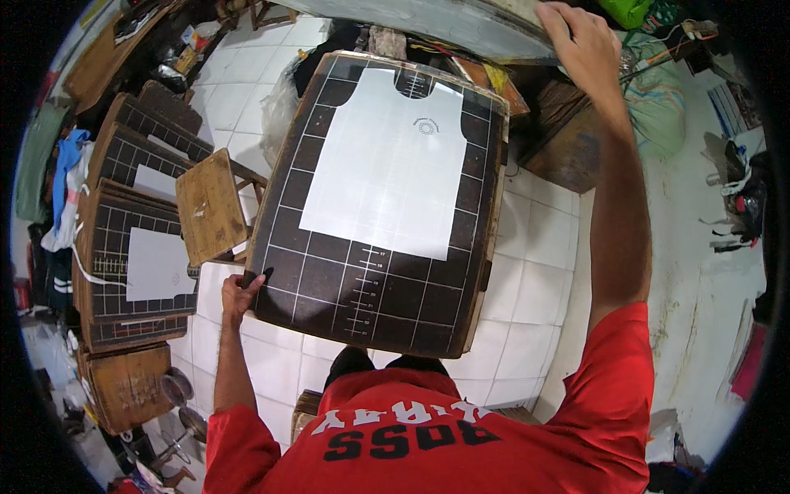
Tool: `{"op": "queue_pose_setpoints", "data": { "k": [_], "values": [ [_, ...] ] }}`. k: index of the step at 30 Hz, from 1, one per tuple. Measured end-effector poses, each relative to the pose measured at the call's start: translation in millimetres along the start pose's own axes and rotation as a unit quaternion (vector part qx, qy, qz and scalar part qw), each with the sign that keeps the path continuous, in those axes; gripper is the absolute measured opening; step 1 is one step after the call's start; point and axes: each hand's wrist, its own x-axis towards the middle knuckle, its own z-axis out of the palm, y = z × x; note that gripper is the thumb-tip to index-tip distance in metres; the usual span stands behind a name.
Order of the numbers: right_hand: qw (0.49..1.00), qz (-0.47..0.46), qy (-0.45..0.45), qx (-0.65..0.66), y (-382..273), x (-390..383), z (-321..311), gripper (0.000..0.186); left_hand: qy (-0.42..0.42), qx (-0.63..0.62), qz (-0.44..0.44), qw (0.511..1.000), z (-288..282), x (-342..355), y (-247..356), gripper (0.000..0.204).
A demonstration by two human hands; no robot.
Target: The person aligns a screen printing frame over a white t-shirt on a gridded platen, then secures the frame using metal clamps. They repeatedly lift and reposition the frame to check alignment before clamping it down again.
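A dark board point(329, 284) with white grid lines lies tilted in front of me. Flat on it is a white shirt-shaped fabric panel point(387, 173) with a cut-out neckline and a small round print on the chest. My left hand point(239, 298) grips the board's near left corner, thumb on top; its other fingers are mostly hidden. A small dark bit shows by that thumb. Raised at the far right, my right hand point(583, 49) is by the end of a pale ledge point(494, 33), fingers apart, nothing visible in it. Whether it touches the ledge I cannot tell.
Left of the board stand a wooden stool point(211, 206) and stacked grid boards point(111, 239), one bearing another white panel point(156, 263). A clear plastic bag point(280, 115) is beyond the board's left edge. A pale green sack point(657, 107) sits behind my right forearm.
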Motion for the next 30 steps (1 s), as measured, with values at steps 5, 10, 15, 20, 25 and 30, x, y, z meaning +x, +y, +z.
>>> {"op": "queue_pose_setpoints", "data": {
  "k": [5, 10, 15, 20, 25, 30],
  "values": [
    [0.995, 0.058, -0.056, -0.063, 20, 24, 9, 0.061, 0.015, 0.048, 0.032, 0.998, -6, -12, 26, 0.093],
    [0.984, 0.133, -0.114, -0.036, 43, 62, 16, 0.08, 0.013, 0.03, 0.042, 0.999, -10, -21, 43, 0.078],
    [0.956, 0.203, -0.204, 0.058, 40, 75, 0, 0.085, 0.034, 0.079, 0.052, 0.995, -10, -24, 43, 0.079],
    [0.969, 0.173, -0.176, 0.031, 37, 83, 5, 0.084, 0.022, 0.064, 0.041, 0.997, -14, -26, 44, 0.076],
    [0.969, 0.17, -0.168, 0.054, 51, 88, 9, 0.083, 0.042, 0.106, 0.038, 0.993, -16, -30, 54, 0.076],
    [0.969, 0.174, -0.155, 0.086, 54, 94, 13, 0.077, 0.042, 0.108, 0.036, 0.993, -20, -34, 62, 0.078]
  ]
}}
